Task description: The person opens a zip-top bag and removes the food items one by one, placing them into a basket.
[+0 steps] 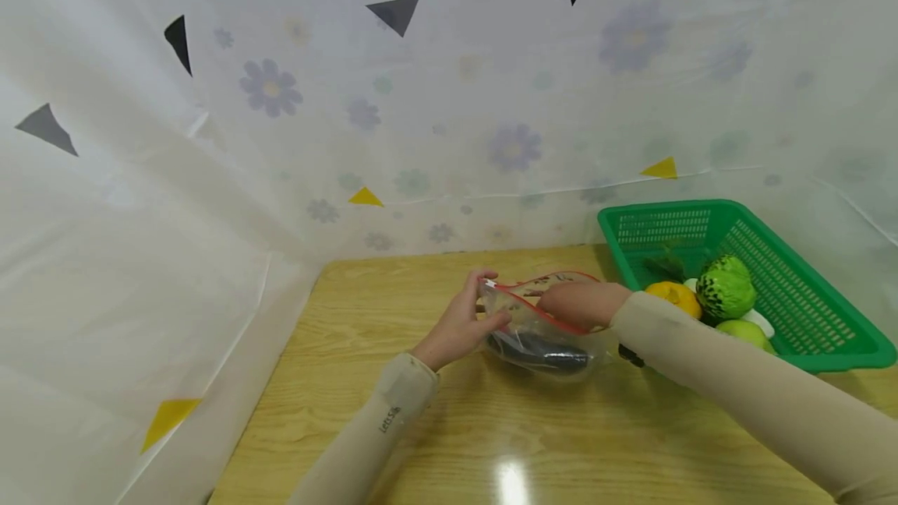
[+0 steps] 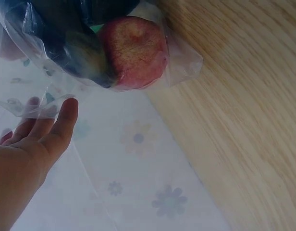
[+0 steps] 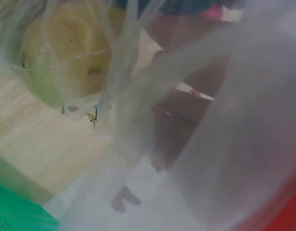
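Note:
A clear zip bag (image 1: 519, 318) with a red zip rim stands on the wooden table, its mouth apart. A dark, glossy eggplant-like vegetable (image 1: 540, 353) lies along its bottom. Through the film, the left wrist view shows a red apple (image 2: 136, 53) beside dark produce, and the right wrist view a yellow-green round fruit (image 3: 71, 53). My left hand (image 1: 466, 326) holds the bag's left corner by the zip, thumb in front. My right hand (image 1: 582, 304) reaches inside the mouth from the right; its fingers (image 3: 179, 115) show spread and blurred through plastic, with nothing visible between them.
A green plastic basket (image 1: 828, 318) stands on the right of the table. In it are a bumpy green fruit (image 1: 727, 287), a yellow-orange one (image 1: 675, 298), a smooth green one (image 1: 747, 332) and some white pieces. Flower-printed sheeting (image 1: 435, 123) hangs behind the table (image 1: 393, 287).

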Demonstrator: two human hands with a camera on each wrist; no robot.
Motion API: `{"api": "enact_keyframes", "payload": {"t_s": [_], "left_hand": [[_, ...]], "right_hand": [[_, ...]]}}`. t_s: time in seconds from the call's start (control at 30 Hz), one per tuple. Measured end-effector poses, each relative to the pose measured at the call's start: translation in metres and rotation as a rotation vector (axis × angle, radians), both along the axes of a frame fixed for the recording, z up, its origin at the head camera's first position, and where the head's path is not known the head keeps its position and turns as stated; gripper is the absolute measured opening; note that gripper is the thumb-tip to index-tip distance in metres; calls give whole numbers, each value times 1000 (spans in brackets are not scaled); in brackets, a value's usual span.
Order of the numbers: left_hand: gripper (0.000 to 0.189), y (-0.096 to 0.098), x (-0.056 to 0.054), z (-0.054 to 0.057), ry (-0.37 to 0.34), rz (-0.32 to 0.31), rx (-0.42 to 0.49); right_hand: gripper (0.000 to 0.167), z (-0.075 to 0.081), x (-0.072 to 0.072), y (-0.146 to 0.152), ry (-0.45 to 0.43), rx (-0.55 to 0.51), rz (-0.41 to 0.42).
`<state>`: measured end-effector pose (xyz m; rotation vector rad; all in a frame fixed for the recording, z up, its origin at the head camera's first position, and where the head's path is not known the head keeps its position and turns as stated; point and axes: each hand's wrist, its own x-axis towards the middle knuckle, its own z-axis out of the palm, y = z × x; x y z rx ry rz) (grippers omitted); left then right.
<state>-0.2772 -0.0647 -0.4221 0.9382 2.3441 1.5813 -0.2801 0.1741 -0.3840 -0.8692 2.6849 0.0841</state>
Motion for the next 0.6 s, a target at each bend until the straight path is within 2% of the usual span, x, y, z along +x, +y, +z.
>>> {"api": "enact_keyframes", "payload": {"t_s": [0.17,0.4,0.6], "left_hand": [[63,2,0,-1,-21,-5,-7],[63,2,4,8,-76,-20,-21],[61,3,0,-3,-49,-11,-8]], "right_hand": [[11,-2,3,-2,-21,8,-38],[12,-2,7,-7,-19,116,-6],[18,-8,7,-10,19,249,19]]}}
